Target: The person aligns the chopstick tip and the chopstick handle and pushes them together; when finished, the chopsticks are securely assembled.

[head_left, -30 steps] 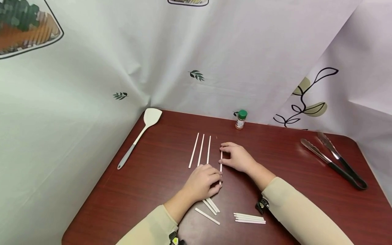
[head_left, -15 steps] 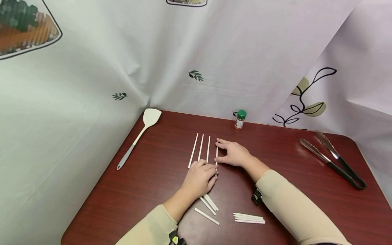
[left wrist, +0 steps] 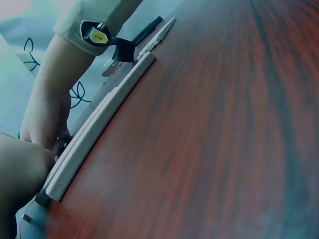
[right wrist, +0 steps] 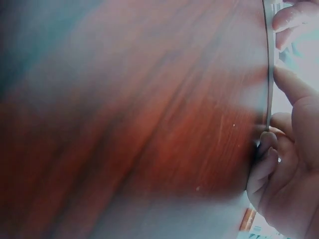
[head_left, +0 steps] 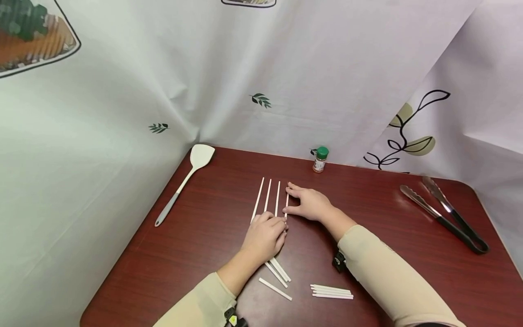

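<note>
Several thin white sticks lie near the middle of the table, upper ends fanned side by side. Over the lower part of the row is my left hand (head_left: 263, 237), its thumb and fingers at the near end of the rightmost stick (head_left: 287, 200). My right hand (head_left: 309, 204) pinches that same stick farther up, fingertips near its far end and thumb lower down. Along the right edge of the right wrist view, the stick (right wrist: 270, 79) runs past the right thumb. Three other long sticks (head_left: 267, 195) stand to its left, partly covered by the left hand.
Below the left hand lie several short white sticks (head_left: 281, 272) and a single one (head_left: 275, 289). A small stack of sticks (head_left: 332, 291) is to their right. A spatula (head_left: 185, 181), a green-capped spice jar (head_left: 320, 160) and tongs (head_left: 447, 213) lie farther out.
Both hands have shifted left and slightly away from me, bringing the rightmost stick closer to the other three. The remaining sticks have stayed where they were.
</note>
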`<state>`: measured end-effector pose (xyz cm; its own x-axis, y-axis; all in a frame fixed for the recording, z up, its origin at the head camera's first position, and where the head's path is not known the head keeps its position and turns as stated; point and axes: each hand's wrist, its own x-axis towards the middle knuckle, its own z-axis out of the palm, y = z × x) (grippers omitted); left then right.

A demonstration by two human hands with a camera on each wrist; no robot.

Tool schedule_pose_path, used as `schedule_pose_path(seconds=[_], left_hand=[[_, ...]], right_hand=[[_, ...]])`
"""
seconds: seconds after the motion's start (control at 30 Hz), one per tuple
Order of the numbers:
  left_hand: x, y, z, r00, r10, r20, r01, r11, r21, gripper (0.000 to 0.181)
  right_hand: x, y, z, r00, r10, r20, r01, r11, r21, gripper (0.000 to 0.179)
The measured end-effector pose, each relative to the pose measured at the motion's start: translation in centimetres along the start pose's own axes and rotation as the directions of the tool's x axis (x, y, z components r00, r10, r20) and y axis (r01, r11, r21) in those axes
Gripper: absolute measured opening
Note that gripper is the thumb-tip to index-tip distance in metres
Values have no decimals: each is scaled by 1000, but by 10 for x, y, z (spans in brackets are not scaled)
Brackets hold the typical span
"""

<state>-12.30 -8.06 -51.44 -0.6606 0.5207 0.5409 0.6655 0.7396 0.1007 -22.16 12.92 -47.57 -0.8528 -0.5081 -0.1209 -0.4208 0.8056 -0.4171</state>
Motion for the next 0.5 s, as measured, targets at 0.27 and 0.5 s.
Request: schedule_pose_path(seconds=[0.27,0.5], left_hand=[[1,-1,0,1000,-4,12,4,1000,15,25],[0,-2,1,1000,2,-23,-2,1000,-7,23]], right_hand=[[1,5,-3,999,-39,21,39,999,26,83],[0,4,-3,999,-29,27,28,1000,11,83]])
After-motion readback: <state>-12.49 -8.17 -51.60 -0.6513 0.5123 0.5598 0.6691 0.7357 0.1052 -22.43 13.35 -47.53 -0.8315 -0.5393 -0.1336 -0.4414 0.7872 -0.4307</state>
